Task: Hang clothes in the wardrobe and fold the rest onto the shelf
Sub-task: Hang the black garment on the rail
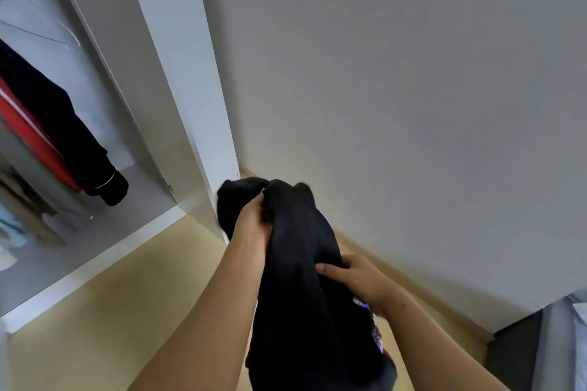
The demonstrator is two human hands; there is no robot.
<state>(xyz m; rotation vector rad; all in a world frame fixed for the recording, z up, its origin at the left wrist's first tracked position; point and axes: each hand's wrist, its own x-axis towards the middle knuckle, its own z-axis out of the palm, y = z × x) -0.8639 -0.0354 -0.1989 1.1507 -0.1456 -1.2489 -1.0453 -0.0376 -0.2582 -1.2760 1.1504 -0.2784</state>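
Note:
A black garment (305, 279) with a small coloured print near its lower right side hangs bunched in front of me. My left hand (252, 225) grips its upper part, fingers buried in the cloth. My right hand (352, 274) holds it lower down on the right, thumb lying across the fabric. The open wardrobe (95, 124) is to the left. Inside it hang a dark garment (73, 136) with a white-trimmed cuff and a red garment (35, 136). An empty hanger (47, 32) shows above them.
The white wardrobe door (178, 73) stands open between the wardrobe and the plain wall (413, 105). Light wood floor (127, 311) lies below. A dark and grey piece of furniture (546, 346) is at the lower right. Blurred items sit low in the wardrobe.

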